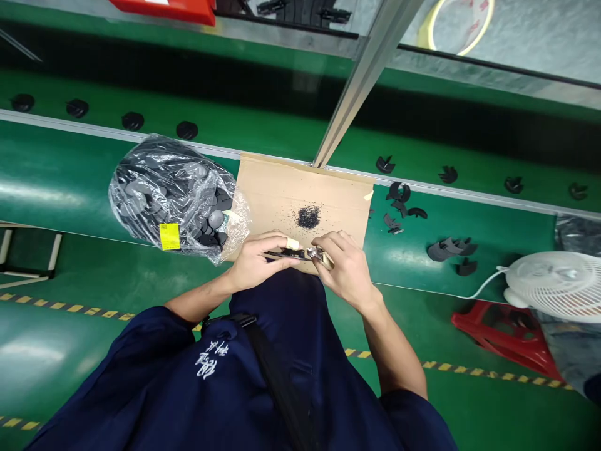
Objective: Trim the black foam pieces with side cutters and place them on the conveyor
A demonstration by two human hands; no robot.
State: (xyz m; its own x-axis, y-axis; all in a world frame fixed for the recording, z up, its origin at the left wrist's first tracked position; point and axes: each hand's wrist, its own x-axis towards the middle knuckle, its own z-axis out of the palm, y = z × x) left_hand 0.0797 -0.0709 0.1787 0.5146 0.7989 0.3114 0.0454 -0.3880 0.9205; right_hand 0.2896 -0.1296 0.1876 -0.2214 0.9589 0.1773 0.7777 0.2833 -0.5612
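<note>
My left hand is closed around a black plastic part, held close to my lap at the front edge of the cardboard. A pale wrap covers one of its fingertips. Closed in my right hand is a pair of nippers; the metal head shows, while my fingers hide most of the handles. Its jaws are right beside the end of the black part; whether they touch it I cannot tell. Just beyond both hands, a pile of small black scraps lies on the cardboard sheet.
Left of the cardboard sits a clear plastic bag of black parts with a yellow label. Loose black parts and a stacked group lie to the right, near a white fan. A metal post rises behind the cardboard.
</note>
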